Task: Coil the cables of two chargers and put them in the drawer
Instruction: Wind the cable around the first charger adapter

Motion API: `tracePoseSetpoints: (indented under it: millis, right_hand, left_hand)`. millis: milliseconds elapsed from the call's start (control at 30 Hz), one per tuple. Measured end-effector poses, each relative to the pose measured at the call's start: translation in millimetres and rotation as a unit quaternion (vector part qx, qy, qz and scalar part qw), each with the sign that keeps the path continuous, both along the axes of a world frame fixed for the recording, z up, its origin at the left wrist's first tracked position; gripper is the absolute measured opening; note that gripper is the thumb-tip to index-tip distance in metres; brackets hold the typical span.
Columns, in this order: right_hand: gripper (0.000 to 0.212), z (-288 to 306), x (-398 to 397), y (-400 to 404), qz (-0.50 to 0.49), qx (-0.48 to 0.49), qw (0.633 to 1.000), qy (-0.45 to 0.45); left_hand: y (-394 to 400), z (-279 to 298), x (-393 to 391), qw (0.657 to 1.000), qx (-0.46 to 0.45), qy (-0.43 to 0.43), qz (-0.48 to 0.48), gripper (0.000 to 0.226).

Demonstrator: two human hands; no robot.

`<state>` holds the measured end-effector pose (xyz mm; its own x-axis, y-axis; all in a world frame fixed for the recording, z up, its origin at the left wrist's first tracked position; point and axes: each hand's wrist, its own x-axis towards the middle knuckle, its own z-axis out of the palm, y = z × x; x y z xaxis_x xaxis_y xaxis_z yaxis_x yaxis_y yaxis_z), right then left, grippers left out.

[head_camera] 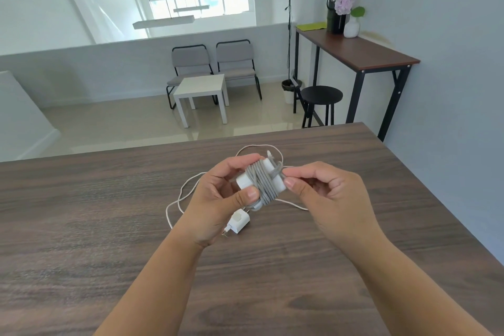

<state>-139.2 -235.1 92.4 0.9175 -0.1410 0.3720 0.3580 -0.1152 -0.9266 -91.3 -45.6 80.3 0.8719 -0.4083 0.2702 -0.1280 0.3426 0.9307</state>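
above the dark wood-grain table (109, 226), the left hand (215, 199) grips a white blocky charger (261, 185) wrapped in grey cable. the right hand (327, 194) pinches, it seems, the cable end. a small white charger (238, 222) with loose thin cable lies on the table below.

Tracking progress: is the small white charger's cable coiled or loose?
Loose: the thin white cable sprawls in open loops across the table.

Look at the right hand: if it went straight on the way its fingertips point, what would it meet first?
The right hand points left, at the grey cable wound round the charger. It would meet that cable first; it already pinches a strand.
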Motion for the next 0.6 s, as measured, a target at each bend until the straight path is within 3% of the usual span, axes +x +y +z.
tracePoseSetpoints:
  millis: [167,300,433,500,600]
  right_hand:
    - [0.012,5.7,2.0,0.1,-0.011,0.039,0.999,0.006]
    - [0.011,13.6,10.6,-9.6,0.019,0.094,0.989,0.116]
    - [0.038,16.6,24.3,-21.0,0.128,0.012,0.951,0.28]
    - [0.049,17.4,26.1,-17.7,0.177,-0.039,0.939,0.294]
    - [0.04,22.4,28.5,-15.6,0.198,-0.045,0.944,0.259]
  left_hand:
    - [0.4,0.2,-2.7,1.0,0.0,0.0,-0.03,0.053]
    - [0.7,-2.3,-3.6,0.997,-0.028,0.044,-0.052,0.06]
    - [-1.9,-3.3,-6.1,0.993,-0.049,0.075,-0.078,0.059]
    - [-3.0,-3.2,-6.7,0.992,-0.048,0.073,-0.089,0.056]
    - [-3.0,-3.3,-7.3,0.992,-0.037,0.065,-0.098,0.052]
